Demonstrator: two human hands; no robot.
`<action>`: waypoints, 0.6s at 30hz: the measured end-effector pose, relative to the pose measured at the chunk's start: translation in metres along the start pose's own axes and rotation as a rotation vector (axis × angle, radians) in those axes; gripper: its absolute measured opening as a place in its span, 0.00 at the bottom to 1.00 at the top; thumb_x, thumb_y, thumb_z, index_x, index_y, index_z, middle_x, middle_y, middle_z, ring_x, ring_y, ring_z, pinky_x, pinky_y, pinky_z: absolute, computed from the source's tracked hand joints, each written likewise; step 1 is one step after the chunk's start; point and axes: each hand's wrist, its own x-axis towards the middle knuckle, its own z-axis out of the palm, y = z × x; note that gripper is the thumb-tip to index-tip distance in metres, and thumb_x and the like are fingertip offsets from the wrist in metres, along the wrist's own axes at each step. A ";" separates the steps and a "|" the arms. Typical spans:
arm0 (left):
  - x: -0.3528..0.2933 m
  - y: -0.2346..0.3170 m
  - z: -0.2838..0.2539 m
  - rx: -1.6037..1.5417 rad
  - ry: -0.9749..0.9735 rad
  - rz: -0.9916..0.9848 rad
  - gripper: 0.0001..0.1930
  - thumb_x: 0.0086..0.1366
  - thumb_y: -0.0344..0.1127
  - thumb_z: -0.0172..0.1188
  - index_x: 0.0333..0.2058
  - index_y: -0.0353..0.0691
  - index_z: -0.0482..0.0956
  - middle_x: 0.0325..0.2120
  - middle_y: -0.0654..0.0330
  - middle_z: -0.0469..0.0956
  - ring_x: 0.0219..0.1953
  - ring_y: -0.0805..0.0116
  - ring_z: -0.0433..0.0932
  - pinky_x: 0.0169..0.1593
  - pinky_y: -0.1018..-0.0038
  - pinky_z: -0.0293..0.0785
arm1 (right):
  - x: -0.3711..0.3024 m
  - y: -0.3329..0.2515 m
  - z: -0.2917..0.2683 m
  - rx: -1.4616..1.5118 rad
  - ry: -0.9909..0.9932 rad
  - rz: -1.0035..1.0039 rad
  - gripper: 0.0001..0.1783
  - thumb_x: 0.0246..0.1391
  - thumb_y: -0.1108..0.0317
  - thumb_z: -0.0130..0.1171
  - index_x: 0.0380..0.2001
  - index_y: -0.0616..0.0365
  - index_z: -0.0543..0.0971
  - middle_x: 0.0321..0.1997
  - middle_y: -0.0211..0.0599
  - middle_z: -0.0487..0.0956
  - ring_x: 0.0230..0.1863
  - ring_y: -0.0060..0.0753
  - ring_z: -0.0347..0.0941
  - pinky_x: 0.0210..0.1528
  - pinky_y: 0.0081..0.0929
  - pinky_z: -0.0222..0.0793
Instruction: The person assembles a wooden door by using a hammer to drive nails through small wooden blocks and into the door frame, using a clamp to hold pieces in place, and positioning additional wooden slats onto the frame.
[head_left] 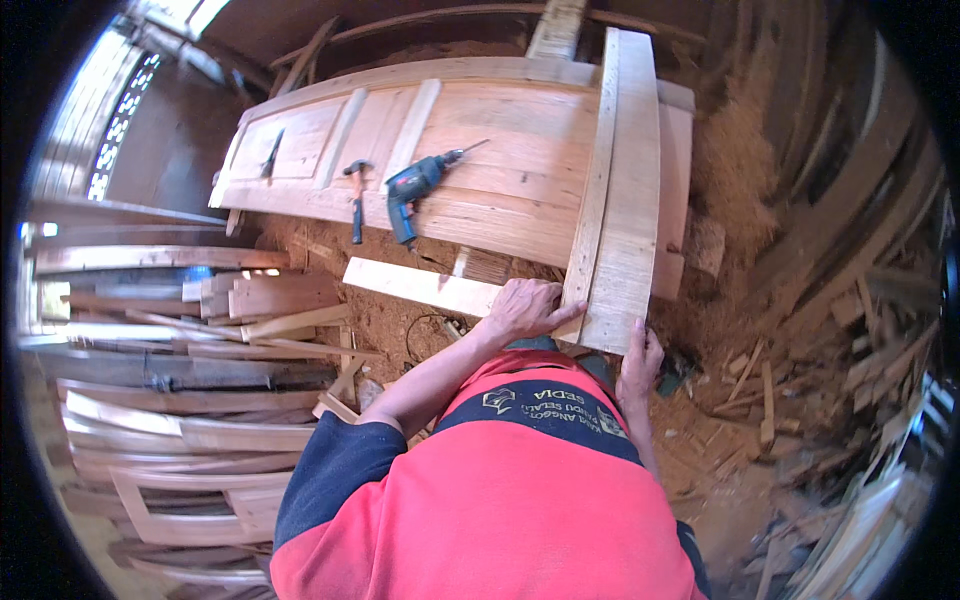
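A long wooden board (pixel 628 200) with a narrow raised strip (pixel 590 210) along its left side lies across a panelled wooden door (pixel 510 150). My left hand (pixel 527 308) is closed at the board's near left corner, thumb against the strip. From beneath that hand a short pale board (pixel 415 285) reaches out to the left; I cannot tell whether the hand grips it too. At the near right corner, my right hand (pixel 640 365) grips the board's edge, thumb upward. On the door rest a blue power drill (pixel 415 188), a hammer (pixel 357 200) and a dark pincer-like tool (pixel 270 155).
Stacked planks and frames (pixel 190 430) fill the left side. Scrap wood (pixel 770 390) litters the ground at right, and long timbers (pixel 850 180) lean beyond it. Sawdust (pixel 735 150) covers the floor around the door. A dark cable (pixel 412 335) lies below the pale board.
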 end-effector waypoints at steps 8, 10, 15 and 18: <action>-0.010 -0.072 -0.062 0.099 0.164 -0.092 0.34 0.65 0.66 0.49 0.17 0.39 0.80 0.15 0.45 0.76 0.22 0.44 0.79 0.29 0.53 0.73 | 0.025 -0.040 0.090 0.220 -0.335 0.021 0.22 0.67 0.54 0.53 0.43 0.66 0.78 0.41 0.36 0.80 0.38 0.23 0.75 0.40 0.26 0.74; -0.002 -0.106 -0.084 0.100 0.188 -0.086 0.35 0.65 0.66 0.48 0.17 0.39 0.81 0.17 0.44 0.77 0.24 0.45 0.79 0.30 0.53 0.73 | 0.031 -0.058 0.128 0.324 -0.430 0.123 0.23 0.67 0.51 0.51 0.47 0.63 0.76 0.42 0.36 0.80 0.38 0.28 0.79 0.33 0.29 0.80; -0.005 -0.242 -0.162 0.113 0.139 -0.150 0.32 0.67 0.62 0.48 0.21 0.37 0.81 0.21 0.45 0.79 0.28 0.45 0.80 0.35 0.53 0.74 | 0.032 -0.080 0.253 0.255 -0.718 0.212 0.28 0.67 0.49 0.52 0.58 0.61 0.68 0.45 0.40 0.80 0.37 0.29 0.81 0.35 0.29 0.80; 0.006 -0.336 -0.180 0.167 0.078 -0.254 0.32 0.68 0.61 0.46 0.27 0.36 0.83 0.24 0.42 0.80 0.33 0.46 0.81 0.42 0.53 0.75 | 0.041 -0.076 0.290 0.065 -0.856 0.165 0.29 0.67 0.52 0.52 0.62 0.62 0.67 0.47 0.41 0.81 0.38 0.27 0.80 0.37 0.25 0.79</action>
